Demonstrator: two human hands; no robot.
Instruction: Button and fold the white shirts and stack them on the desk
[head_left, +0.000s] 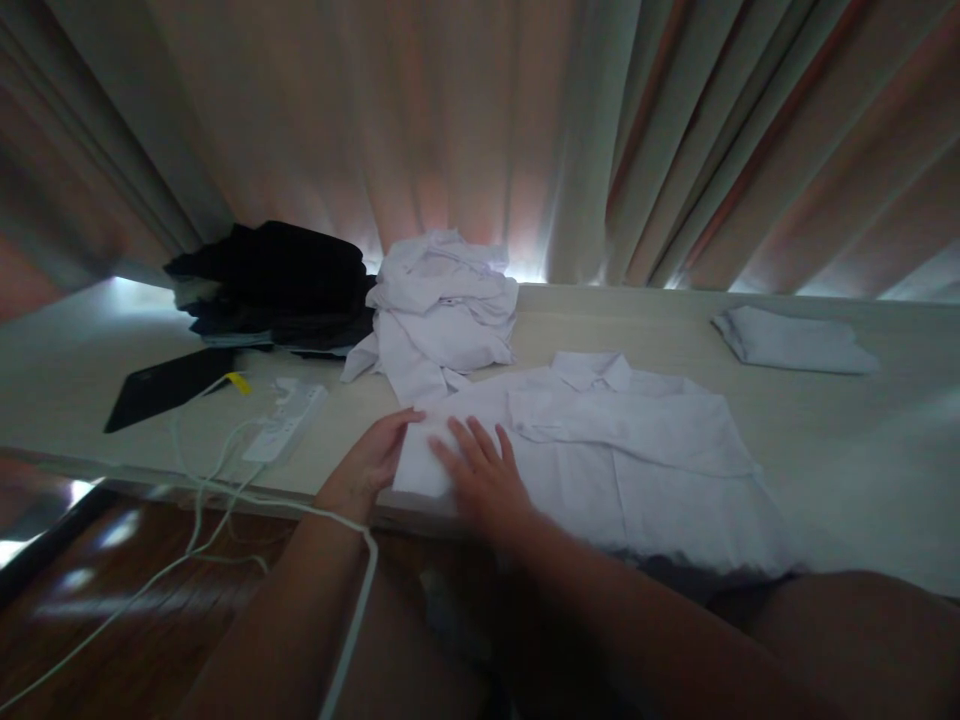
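Note:
A white collared shirt (622, 450) lies spread flat on the pale table (840, 450), collar toward the curtains. My left hand (371, 460) touches the shirt's left edge, fingers curled around a folded sleeve end. My right hand (484, 480) rests flat on the same folded part, fingers spread, just right of the left hand. Neither hand lifts anything.
A crumpled heap of white shirts (442, 310) sits behind the hands. Dark clothes (277, 280) lie at the back left. A folded white shirt (795, 340) lies at the far right. A dark tablet (169, 385), a white power strip (289, 420) and its cables (217, 480) occupy the left. Curtains (480, 130) hang behind.

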